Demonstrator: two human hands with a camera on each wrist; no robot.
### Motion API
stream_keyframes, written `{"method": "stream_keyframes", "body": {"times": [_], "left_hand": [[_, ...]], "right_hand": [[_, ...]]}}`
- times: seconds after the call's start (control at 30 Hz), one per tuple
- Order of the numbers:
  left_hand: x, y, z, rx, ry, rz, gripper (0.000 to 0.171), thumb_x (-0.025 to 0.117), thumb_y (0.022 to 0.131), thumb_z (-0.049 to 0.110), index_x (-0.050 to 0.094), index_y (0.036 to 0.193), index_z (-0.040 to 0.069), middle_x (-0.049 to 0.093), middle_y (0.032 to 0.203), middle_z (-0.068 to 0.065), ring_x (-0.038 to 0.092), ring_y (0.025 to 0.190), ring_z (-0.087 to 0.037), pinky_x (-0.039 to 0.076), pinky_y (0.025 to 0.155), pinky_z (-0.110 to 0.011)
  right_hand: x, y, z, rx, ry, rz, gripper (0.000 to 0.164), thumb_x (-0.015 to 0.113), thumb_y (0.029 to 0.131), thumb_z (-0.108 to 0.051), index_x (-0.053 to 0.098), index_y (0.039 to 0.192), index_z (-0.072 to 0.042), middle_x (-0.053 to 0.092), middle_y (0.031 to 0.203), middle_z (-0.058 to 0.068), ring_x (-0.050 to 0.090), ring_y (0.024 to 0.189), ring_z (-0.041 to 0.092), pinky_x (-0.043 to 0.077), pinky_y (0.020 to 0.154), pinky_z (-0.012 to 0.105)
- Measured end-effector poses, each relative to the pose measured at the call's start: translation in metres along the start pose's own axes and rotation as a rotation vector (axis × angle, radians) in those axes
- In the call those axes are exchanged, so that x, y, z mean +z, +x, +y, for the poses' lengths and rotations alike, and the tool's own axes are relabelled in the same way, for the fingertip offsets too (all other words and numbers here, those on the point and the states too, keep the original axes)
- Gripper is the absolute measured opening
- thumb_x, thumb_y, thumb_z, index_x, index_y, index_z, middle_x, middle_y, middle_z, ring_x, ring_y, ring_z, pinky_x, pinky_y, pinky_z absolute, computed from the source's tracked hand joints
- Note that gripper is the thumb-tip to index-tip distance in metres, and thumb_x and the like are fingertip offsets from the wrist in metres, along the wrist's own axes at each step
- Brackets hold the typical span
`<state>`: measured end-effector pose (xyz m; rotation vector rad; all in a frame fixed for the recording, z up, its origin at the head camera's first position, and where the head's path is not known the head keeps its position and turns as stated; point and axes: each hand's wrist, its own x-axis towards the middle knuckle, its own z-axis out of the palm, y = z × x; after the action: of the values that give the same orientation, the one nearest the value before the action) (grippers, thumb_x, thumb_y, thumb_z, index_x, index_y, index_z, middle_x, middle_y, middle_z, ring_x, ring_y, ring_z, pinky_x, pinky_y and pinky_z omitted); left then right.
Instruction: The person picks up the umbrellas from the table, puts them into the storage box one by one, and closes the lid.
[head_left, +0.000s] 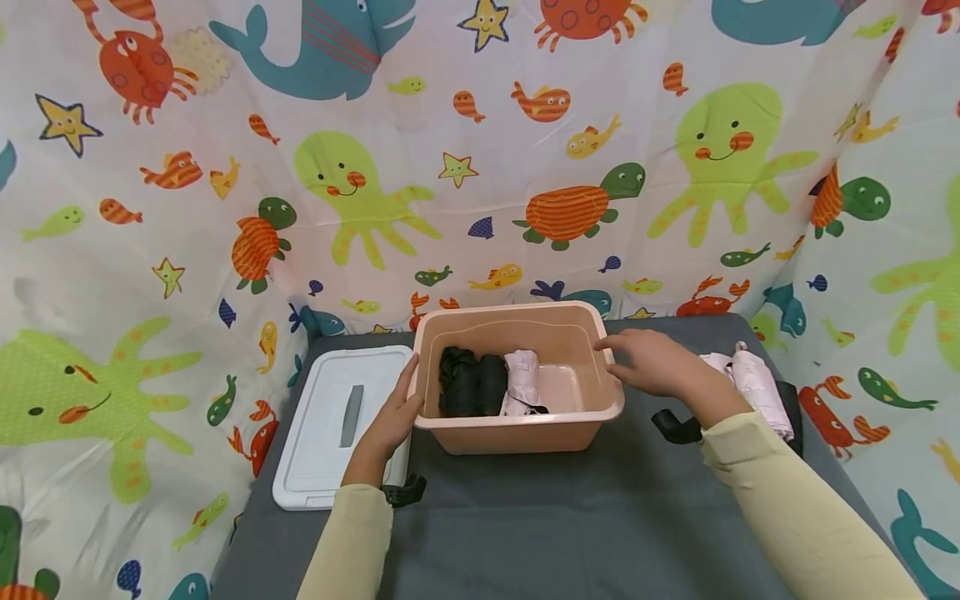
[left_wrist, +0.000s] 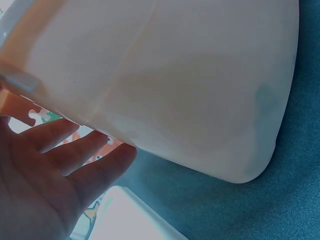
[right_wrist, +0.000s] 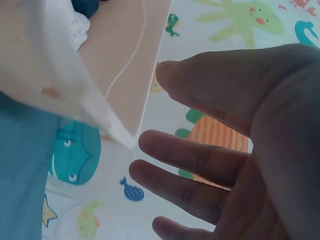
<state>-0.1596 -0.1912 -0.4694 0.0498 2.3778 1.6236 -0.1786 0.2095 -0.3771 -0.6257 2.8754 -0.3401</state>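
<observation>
Sea-creature fabric w/ octopuses and turtles is hung behind and to both sides; a grey table [head_left: 525, 525] is seen below. A peach bin [head_left: 517, 429] is flanked by both hands. Left hand [head_left: 390, 421]: fingers straight, laid flat vs. the bin's left wall, nothing gripped. Right hand [head_left: 656, 362]: fingers relaxed and spread over the bin's right rim; contact can't be confirmed, as a gap shows in the right wrist view. Inside, just beyond the left fingertips, 2 black rolls [head_left: 468, 383] and 1 pale roll [head_left: 522, 379] are packed side by side. A white lid [head_left: 337, 429] lies just outside the left hand; a pink bundle [head_left: 757, 387] sits behind the right wrist. For steadying, even pressure from both sides is judged best, w/ the base kept flat. Roll material: hard to tell. Bin's far floor partly hidden.
</observation>
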Motion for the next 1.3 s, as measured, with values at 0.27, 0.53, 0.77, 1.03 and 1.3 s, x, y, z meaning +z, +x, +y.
{"method": "stream_keyframes", "body": {"times": [0.27,0.53,0.77,1.03,1.3], "left_hand": [[-0.002,-0.005,0.005,0.008,0.01,-0.019,0.064,0.039,0.103,0.026,0.004,0.157,0.032,0.005,0.164,-0.005,0.012,0.149,-0.035,0.019,0.112,-0.066],[-0.001,-0.004,0.006,0.0,0.011,-0.031,0.066,0.039,0.102,0.022,0.003,0.157,0.032,0.005,0.164,-0.007,0.014,0.149,-0.036,0.021,0.111,-0.066],[-0.001,-0.005,0.006,0.002,-0.004,-0.03,0.067,0.038,0.101,0.017,0.004,0.157,0.033,0.004,0.164,-0.006,0.015,0.149,-0.037,0.021,0.111,-0.067],[-0.001,-0.004,0.003,0.015,-0.012,-0.029,0.069,0.037,0.099,0.013,0.004,0.156,0.034,0.004,0.164,-0.006,0.014,0.149,-0.036,0.021,0.111,-0.066],[0.0,-0.003,0.003,0.013,-0.016,-0.028,0.068,0.038,0.101,0.016,0.003,0.156,0.034,0.003,0.164,-0.006,0.013,0.149,-0.037,0.02,0.111,-0.067]], "right_hand": [[0.001,-0.015,0.021,0.011,0.004,0.057,0.043,0.064,0.09,-0.02,0.06,0.131,-0.009,0.061,0.127,0.02,0.059,0.114,0.039,0.047,0.092,0.059],[0.008,-0.022,0.039,0.064,0.005,0.067,0.042,0.064,0.09,-0.021,0.061,0.129,-0.009,0.061,0.126,0.022,0.059,0.111,0.039,0.048,0.091,0.059],[0.016,-0.026,0.055,0.121,0.012,0.062,0.041,0.064,0.09,-0.021,0.06,0.128,-0.007,0.06,0.125,0.024,0.057,0.112,0.042,0.046,0.092,0.061],[0.026,-0.029,0.078,0.163,0.058,0.051,0.042,0.062,0.09,-0.021,0.059,0.128,-0.003,0.058,0.127,0.028,0.053,0.115,0.046,0.043,0.095,0.063],[0.037,-0.037,0.104,0.168,0.073,0.054,0.042,0.063,0.089,-0.021,0.06,0.125,0.0,0.059,0.124,0.029,0.055,0.111,0.046,0.044,0.092,0.062]]}}
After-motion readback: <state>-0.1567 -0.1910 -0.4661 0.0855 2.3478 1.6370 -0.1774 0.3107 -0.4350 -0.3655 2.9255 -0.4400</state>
